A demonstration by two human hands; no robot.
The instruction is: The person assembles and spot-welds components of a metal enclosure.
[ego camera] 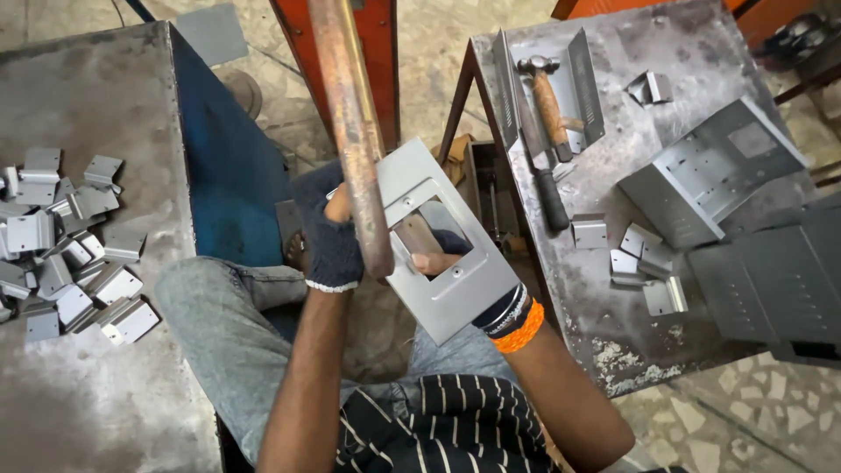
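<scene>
My left hand (333,238), in a dark fingerless glove, is closed around a long rusty metal lever (350,114) that rises toward the top of the view. My right hand (435,254) holds a flat grey metal plate (455,293) with a rectangular cutout. The hand is mostly behind the plate, and its fingers show through the cutout. Orange and black bands circle the right wrist. The plate sits tilted over my lap, right beside the lever's lower end.
A pile of small grey bent brackets (61,250) lies on the left table (105,96). The right table (613,333) holds a hammer (547,101), a dark-handled tool (550,197), a grey sheet-metal box (710,171), loose brackets (644,263) and a perforated panel (775,280).
</scene>
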